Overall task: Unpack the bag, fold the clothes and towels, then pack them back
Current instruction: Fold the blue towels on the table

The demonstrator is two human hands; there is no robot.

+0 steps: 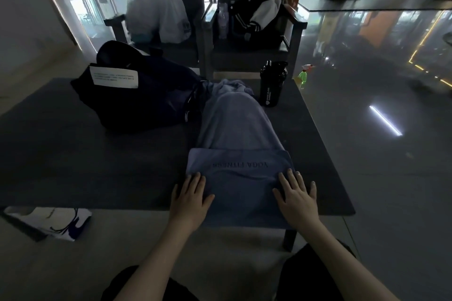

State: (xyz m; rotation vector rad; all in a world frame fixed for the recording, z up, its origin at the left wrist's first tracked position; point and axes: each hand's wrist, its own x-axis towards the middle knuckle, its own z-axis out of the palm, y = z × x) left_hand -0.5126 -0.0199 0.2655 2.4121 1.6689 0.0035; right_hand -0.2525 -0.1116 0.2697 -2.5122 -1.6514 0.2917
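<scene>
The towel (pixel 238 129) lies lengthwise on the surface (pixel 73 154), directly in front of the person. Its near end overhangs the near edge. Its far end is bunched beside the bag (pixel 146 100).

A band of towel is turned over across the near portion. The lettering on this band reads upside down from the person's side.

**Hand state**
- Left hand (pixel 189 199): fingers straight and slightly spread, palm down on the left part of the towel.
- Right hand (pixel 297 199): fingers straight and spread, palm down on the right part of the towel.
- Neither hand pinches or curls around the cloth.

**Reason for placement**
The flat palms probably pin and smooth the layer so that it does not slip while the fold is set. One hand on each side keeps the side edges in line. The towel runs away from the person, which leaves its length free for further folds.

**Other items**
- The bag sits at the left rear of the surface, slumped, with a white label (pixel 113 76) on top. Its position keeps it within reach for repacking.
- A black bottle (pixel 272 84) stands upright at the far edge, just beside the bunched end and outside the folding area.

**Progress**
Judged status: folding stage, first folds of this towel. No folded stack is visible on the surface. Repacking is not yet started.
</scene>
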